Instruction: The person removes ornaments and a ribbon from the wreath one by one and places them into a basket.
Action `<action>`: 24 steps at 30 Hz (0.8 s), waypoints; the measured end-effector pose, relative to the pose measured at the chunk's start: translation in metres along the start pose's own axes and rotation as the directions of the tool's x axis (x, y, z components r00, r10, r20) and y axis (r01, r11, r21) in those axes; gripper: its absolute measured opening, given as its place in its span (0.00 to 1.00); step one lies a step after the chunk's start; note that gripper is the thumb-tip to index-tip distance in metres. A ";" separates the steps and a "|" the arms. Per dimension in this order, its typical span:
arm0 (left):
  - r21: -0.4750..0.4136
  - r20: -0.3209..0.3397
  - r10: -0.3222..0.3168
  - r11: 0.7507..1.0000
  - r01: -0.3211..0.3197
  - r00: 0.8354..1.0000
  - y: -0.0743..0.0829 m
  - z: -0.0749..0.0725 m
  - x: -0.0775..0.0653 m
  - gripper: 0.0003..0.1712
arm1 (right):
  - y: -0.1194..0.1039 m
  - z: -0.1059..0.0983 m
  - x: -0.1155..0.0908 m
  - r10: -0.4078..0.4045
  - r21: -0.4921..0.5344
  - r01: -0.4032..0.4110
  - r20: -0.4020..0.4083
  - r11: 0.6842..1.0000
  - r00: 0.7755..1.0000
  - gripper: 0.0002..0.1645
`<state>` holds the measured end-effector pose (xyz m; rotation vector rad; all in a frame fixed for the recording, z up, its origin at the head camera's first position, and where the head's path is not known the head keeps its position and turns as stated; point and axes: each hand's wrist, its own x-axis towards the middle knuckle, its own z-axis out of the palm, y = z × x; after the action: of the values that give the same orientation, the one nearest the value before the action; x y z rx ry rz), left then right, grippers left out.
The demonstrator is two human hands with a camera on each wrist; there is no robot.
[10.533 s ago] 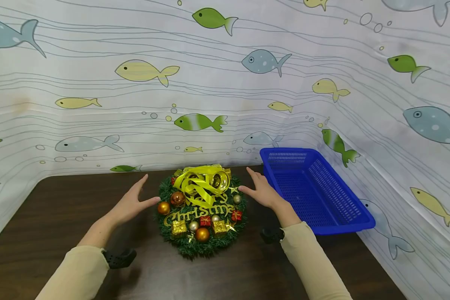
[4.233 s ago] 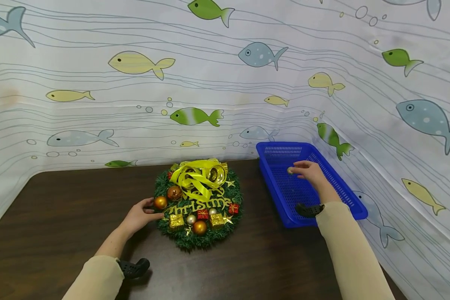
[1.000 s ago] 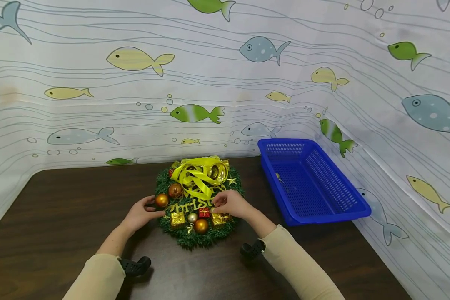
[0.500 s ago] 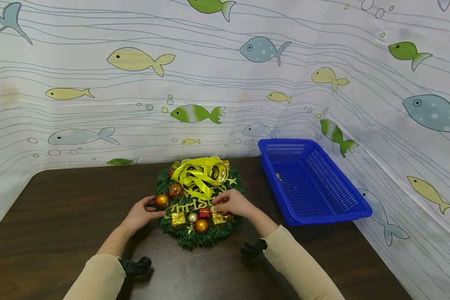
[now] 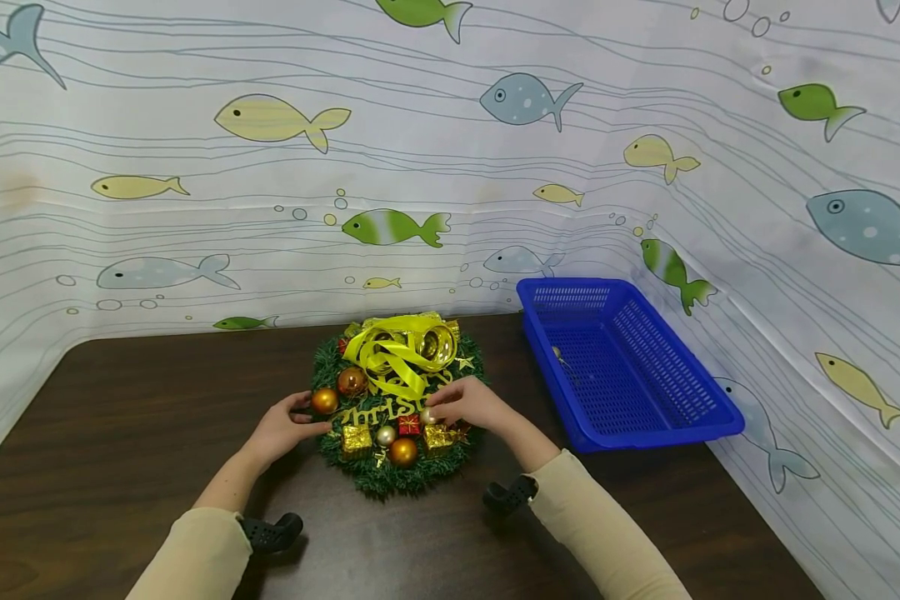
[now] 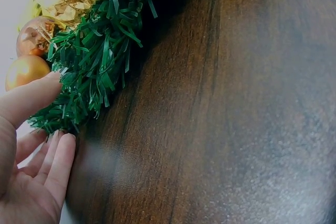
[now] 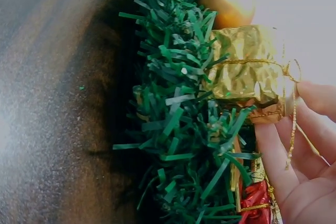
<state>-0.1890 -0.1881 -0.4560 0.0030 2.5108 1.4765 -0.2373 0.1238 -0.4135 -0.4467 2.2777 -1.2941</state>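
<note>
A green Christmas wreath (image 5: 390,482) lies on the dark wooden table, dressed with baubles, foil gift boxes, gold lettering and yellow ribbon. My left hand (image 5: 279,429) holds its left edge, beside an orange bauble (image 5: 325,401); in the left wrist view the thumb lies on top of the greenery and the fingers reach under it. With thumb and fingers, my right hand (image 5: 468,404) pinches a small pale gold bauble (image 5: 428,416) above the wreath's right half. A gold gift box (image 7: 244,66) largely hides that pinch in the right wrist view.
A blue plastic basket (image 5: 663,437) stands at the right; a small gold ornament (image 5: 557,353) with a thread lies against its left side. Fish-patterned cloth (image 5: 420,183) hangs behind and to the right of the table (image 5: 157,417).
Earlier my right hand held a small ornament over the basket; an ornament now lies there and the hand is back at the wreath. Within the last second, the pinched bauble has become more visible.
</note>
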 end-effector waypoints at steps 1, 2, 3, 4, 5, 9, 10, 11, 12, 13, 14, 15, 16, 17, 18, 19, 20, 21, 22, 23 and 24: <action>-0.002 -0.001 -0.002 1.000 0.002 1.000 0.000 0.000 0.000 0.48 | 0.000 -0.001 0.000 0.003 0.012 -0.003 0.001 1.000 1.000 0.18; -0.002 -0.001 -0.003 1.000 0.003 1.000 0.000 0.000 0.000 0.48 | -0.001 -0.001 0.000 0.005 0.023 -0.005 0.002 1.000 1.000 0.19; -0.003 -0.001 -0.004 1.000 0.004 1.000 0.000 0.000 0.000 0.48 | -0.001 -0.002 0.000 0.006 0.031 -0.006 0.002 0.999 1.000 0.19; -0.002 -0.001 -0.003 1.000 0.002 1.000 0.000 0.000 0.001 0.48 | -0.001 -0.003 0.000 0.010 0.041 -0.010 0.003 0.999 1.000 0.18; -0.002 -0.001 -0.002 1.000 0.002 1.000 0.000 0.000 0.001 0.48 | -0.001 -0.004 0.000 0.006 0.051 -0.006 0.003 0.999 1.000 0.18; -0.002 -0.002 0.000 1.000 0.000 1.000 -0.001 0.000 0.001 0.48 | -0.002 -0.007 0.001 -0.016 0.098 0.015 0.014 0.995 1.000 0.18; -0.001 -0.002 0.000 1.000 0.000 1.000 -0.001 0.000 0.001 0.48 | -0.003 -0.008 0.001 -0.022 0.109 0.020 0.017 0.994 1.000 0.18; -0.002 -0.002 -0.002 1.000 0.002 1.000 -0.001 0.000 0.001 0.48 | -0.003 -0.009 0.001 -0.028 0.120 0.025 0.019 0.992 0.999 0.18; -0.002 -0.002 -0.003 1.000 0.003 1.000 -0.001 0.000 0.001 0.48 | -0.004 -0.010 0.000 -0.024 0.132 0.021 0.018 0.991 1.000 0.18; -0.003 -0.002 -0.005 1.000 0.005 1.000 -0.001 0.001 0.001 0.48 | -0.005 -0.011 0.000 -0.022 0.139 0.020 0.015 0.990 1.000 0.18; -0.001 -0.002 -0.006 1.000 0.006 1.000 -0.001 0.000 0.001 0.48 | -0.006 -0.012 -0.001 -0.018 0.147 0.017 0.011 0.989 1.000 0.18; 0.000 -0.001 -0.007 1.000 0.007 1.000 0.000 0.000 0.001 0.48 | -0.007 -0.013 -0.001 -0.015 0.154 0.013 0.007 0.988 1.000 0.19; 0.000 0.000 -0.009 1.000 0.009 1.000 0.000 0.000 0.001 0.48 | -0.008 -0.015 -0.002 -0.012 0.162 0.011 0.002 0.987 1.000 0.19; 0.002 -0.001 -0.010 1.000 0.010 1.000 0.000 0.000 0.001 0.48 | -0.008 -0.016 -0.002 -0.011 0.168 0.011 -0.001 0.986 1.000 0.19; 0.004 -0.001 -0.010 1.000 0.010 1.000 0.000 0.000 0.001 0.48 | -0.009 -0.017 -0.003 -0.011 0.170 0.012 -0.004 0.985 1.000 0.20; 0.008 -0.001 -0.008 1.000 0.008 1.000 0.000 0.000 0.002 0.48 | -0.010 -0.019 -0.004 -0.015 0.170 0.016 -0.006 0.985 1.000 0.20; 0.010 -0.001 -0.009 1.000 0.009 1.000 0.000 0.000 0.002 0.48 | -0.010 -0.020 -0.004 -0.014 0.173 0.016 -0.010 0.985 1.000 0.20; 0.008 -0.002 -0.010 1.000 0.010 1.000 0.000 0.000 0.001 0.48 | -0.011 -0.022 -0.004 -0.014 0.178 0.016 -0.011 0.984 1.000 0.21; 0.007 -0.004 -0.012 1.000 0.012 1.000 0.000 0.001 0.001 0.48 | -0.011 -0.024 -0.005 -0.015 0.188 0.017 -0.012 0.982 1.000 0.21; 0.006 -0.005 -0.012 1.000 0.012 1.000 0.000 0.001 0.001 0.48 | -0.012 -0.025 -0.005 -0.010 0.199 0.013 -0.016 0.980 1.000 0.21; 0.004 -0.005 -0.011 1.000 0.011 1.000 -0.001 0.001 0.001 0.48 | -0.013 -0.027 -0.006 -0.005 0.212 0.009 -0.020 0.977 1.000 0.21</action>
<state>-0.1899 -0.1877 -0.4571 -0.0139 2.5133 1.4691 -0.2467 0.1395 -0.3895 -0.3688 2.1239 -1.5316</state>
